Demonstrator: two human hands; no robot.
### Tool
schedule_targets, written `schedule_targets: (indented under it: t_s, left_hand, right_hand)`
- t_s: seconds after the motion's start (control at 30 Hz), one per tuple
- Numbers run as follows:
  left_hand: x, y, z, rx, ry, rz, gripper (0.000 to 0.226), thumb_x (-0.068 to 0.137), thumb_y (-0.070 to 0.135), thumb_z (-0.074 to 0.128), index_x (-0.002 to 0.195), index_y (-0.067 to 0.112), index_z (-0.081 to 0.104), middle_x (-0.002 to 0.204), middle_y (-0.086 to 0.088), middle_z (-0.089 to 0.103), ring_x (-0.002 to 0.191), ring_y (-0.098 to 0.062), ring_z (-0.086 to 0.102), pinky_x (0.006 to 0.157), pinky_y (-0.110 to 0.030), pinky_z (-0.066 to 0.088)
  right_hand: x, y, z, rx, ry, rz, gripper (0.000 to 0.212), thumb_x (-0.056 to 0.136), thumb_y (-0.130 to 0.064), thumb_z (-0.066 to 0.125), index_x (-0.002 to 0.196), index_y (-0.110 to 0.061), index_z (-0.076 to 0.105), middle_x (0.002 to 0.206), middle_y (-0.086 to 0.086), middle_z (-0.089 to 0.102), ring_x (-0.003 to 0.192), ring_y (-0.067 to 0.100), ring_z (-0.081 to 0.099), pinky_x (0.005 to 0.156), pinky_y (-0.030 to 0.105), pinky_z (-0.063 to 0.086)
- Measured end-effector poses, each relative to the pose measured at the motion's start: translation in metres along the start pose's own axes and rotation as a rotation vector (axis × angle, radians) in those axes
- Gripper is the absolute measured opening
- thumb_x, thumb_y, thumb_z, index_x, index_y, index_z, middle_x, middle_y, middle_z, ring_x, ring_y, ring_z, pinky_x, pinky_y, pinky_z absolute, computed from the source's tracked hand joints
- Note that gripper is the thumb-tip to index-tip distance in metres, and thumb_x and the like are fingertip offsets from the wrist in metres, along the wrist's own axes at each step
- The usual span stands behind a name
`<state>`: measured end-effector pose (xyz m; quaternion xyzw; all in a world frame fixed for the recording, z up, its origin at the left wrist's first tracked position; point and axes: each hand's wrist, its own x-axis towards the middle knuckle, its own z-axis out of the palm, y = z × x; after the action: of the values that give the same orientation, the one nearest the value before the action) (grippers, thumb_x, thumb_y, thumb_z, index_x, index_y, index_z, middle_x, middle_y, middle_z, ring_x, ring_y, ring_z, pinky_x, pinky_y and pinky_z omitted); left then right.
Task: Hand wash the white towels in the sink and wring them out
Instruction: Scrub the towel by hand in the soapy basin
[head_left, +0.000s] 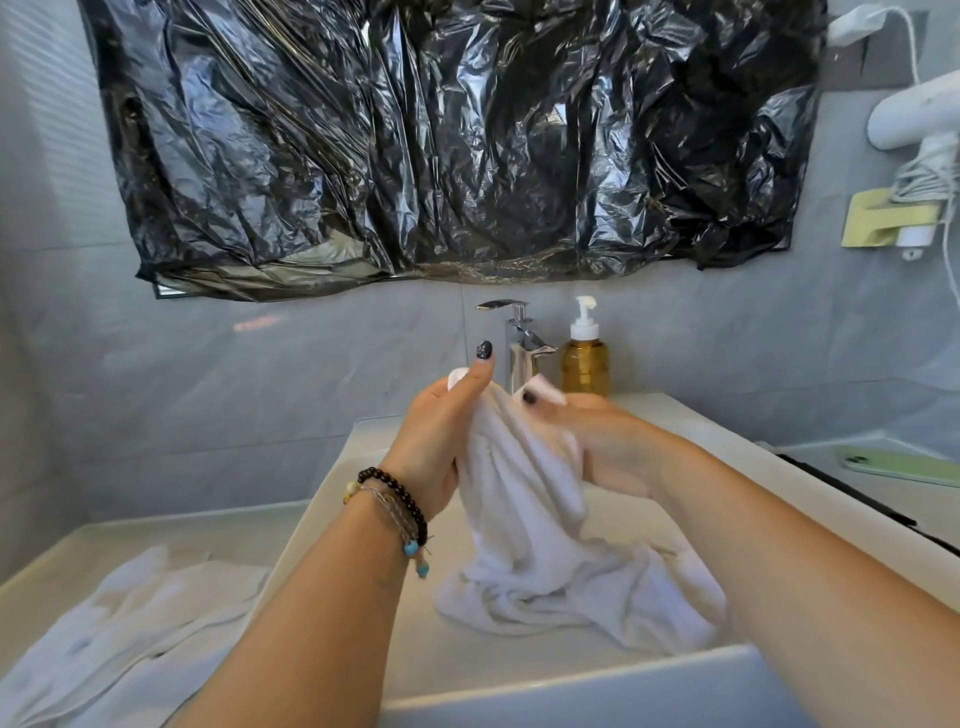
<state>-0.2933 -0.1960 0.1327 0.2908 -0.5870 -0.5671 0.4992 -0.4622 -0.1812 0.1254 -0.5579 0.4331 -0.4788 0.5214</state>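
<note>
A wet white towel hangs bunched over the white sink, its lower end piled in the basin. My left hand grips the towel's upper left part, thumb raised. My right hand holds the upper right part, fingers curled into the cloth. Both hands are close together, just in front of the chrome faucet. A second white towel lies crumpled on the counter to the left of the sink.
An amber soap pump bottle stands right of the faucet. A green phone lies on the right ledge. Black plastic sheet covers the wall above. A white hair dryer hangs at the upper right.
</note>
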Motion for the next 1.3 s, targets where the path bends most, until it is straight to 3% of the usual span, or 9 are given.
schedule_targets:
  t_s: [0.13, 0.33, 0.53, 0.67, 0.9, 1.03, 1.17, 1.23, 1.3]
  left_hand:
    - [-0.001, -0.003, -0.001, 0.121, -0.121, 0.027, 0.041, 0.076, 0.031, 0.081, 0.099, -0.001, 0.072, 0.103, -0.018, 0.074, 0.090, -0.027, 0.071, 0.078, -0.034, 0.059]
    - [0.000, -0.015, 0.006, 0.655, -0.180, -0.029, 0.035, 0.071, 0.027, 0.089, 0.101, 0.014, 0.073, 0.094, -0.001, 0.077, 0.089, -0.019, 0.074, 0.070, -0.031, 0.058]
    - [0.002, -0.013, -0.003, 0.536, -0.200, -0.006, 0.037, 0.078, 0.033, 0.078, 0.108, 0.012, 0.072, 0.103, -0.002, 0.076, 0.093, -0.019, 0.072, 0.086, -0.035, 0.058]
    - [0.002, -0.012, 0.002, 0.298, -0.008, 0.143, 0.014, 0.101, 0.017, 0.053, 0.103, 0.015, 0.066, 0.093, -0.004, 0.073, 0.079, -0.017, 0.068, 0.072, -0.032, 0.056]
    - [0.004, 0.000, -0.005, 0.181, 0.221, 0.255, 0.015, 0.100, 0.025, 0.055, 0.088, 0.018, 0.062, 0.074, 0.003, 0.067, 0.064, -0.007, 0.063, 0.060, -0.022, 0.053]
    - [0.005, 0.005, -0.008, 0.146, 0.373, 0.262, 0.015, 0.095, 0.023, 0.064, 0.080, 0.019, 0.063, 0.077, 0.001, 0.063, 0.071, -0.012, 0.059, 0.064, -0.022, 0.049]
    - [0.009, 0.005, -0.033, 0.359, 0.598, 0.065, 0.032, 0.076, 0.044, 0.073, 0.071, 0.015, 0.060, 0.079, -0.003, 0.059, 0.074, -0.026, 0.054, 0.071, -0.032, 0.047]
    - [0.006, 0.004, -0.034, 0.500, 0.522, -0.023, 0.043, 0.069, 0.044, 0.078, 0.095, 0.014, 0.063, 0.094, -0.005, 0.058, 0.085, -0.028, 0.052, 0.075, -0.031, 0.045]
    - [0.002, 0.001, -0.031, 0.625, 0.316, -0.043, 0.096, 0.072, 0.032, 0.086, 0.149, 0.010, 0.032, 0.142, -0.008, 0.044, 0.129, -0.025, 0.045, 0.102, -0.032, 0.038]
  right_hand:
    - [0.000, 0.000, 0.001, -0.116, 0.115, -0.088, 0.012, 0.088, -0.017, 0.069, 0.093, -0.005, 0.070, 0.085, 0.012, 0.070, 0.078, 0.022, 0.065, 0.072, 0.033, 0.050]
    - [-0.001, -0.012, -0.008, 0.002, 0.420, -0.349, 0.016, 0.076, -0.028, 0.072, 0.084, -0.014, 0.075, 0.091, 0.012, 0.066, 0.081, 0.022, 0.062, 0.078, 0.036, 0.049]
    - [-0.006, -0.022, -0.021, 0.302, 0.684, -0.387, 0.022, 0.088, -0.034, 0.067, 0.073, -0.019, 0.060, 0.070, 0.001, 0.054, 0.065, 0.014, 0.050, 0.060, 0.024, 0.042]
    - [0.005, -0.009, -0.027, 0.162, 0.561, -0.248, 0.047, 0.072, -0.063, 0.071, 0.094, -0.021, 0.072, 0.106, 0.010, 0.071, 0.091, 0.021, 0.064, 0.086, 0.036, 0.049]
    - [-0.002, 0.028, 0.029, -0.538, -0.104, -0.079, 0.055, 0.066, -0.035, 0.087, 0.112, -0.024, 0.061, 0.108, -0.006, 0.070, 0.101, 0.010, 0.065, 0.084, 0.028, 0.053]
    - [-0.001, 0.027, 0.043, -0.435, -0.002, -0.147, 0.025, 0.077, -0.004, 0.073, 0.100, -0.012, 0.067, 0.092, 0.000, 0.069, 0.085, 0.014, 0.064, 0.078, 0.029, 0.050]
    - [0.003, 0.009, 0.011, -0.383, 0.298, -0.233, 0.021, 0.064, -0.008, 0.074, 0.083, -0.010, 0.067, 0.078, 0.001, 0.064, 0.074, 0.016, 0.058, 0.067, 0.027, 0.044]
    - [0.001, 0.000, -0.005, -0.561, 0.368, -0.260, 0.020, 0.057, -0.018, 0.071, 0.075, -0.011, 0.063, 0.074, 0.001, 0.062, 0.070, 0.016, 0.054, 0.063, 0.027, 0.041]
    - [-0.004, -0.008, -0.019, -0.807, 0.347, -0.277, 0.019, 0.060, -0.020, 0.072, 0.071, -0.012, 0.059, 0.073, 0.003, 0.060, 0.070, 0.018, 0.053, 0.061, 0.029, 0.039]
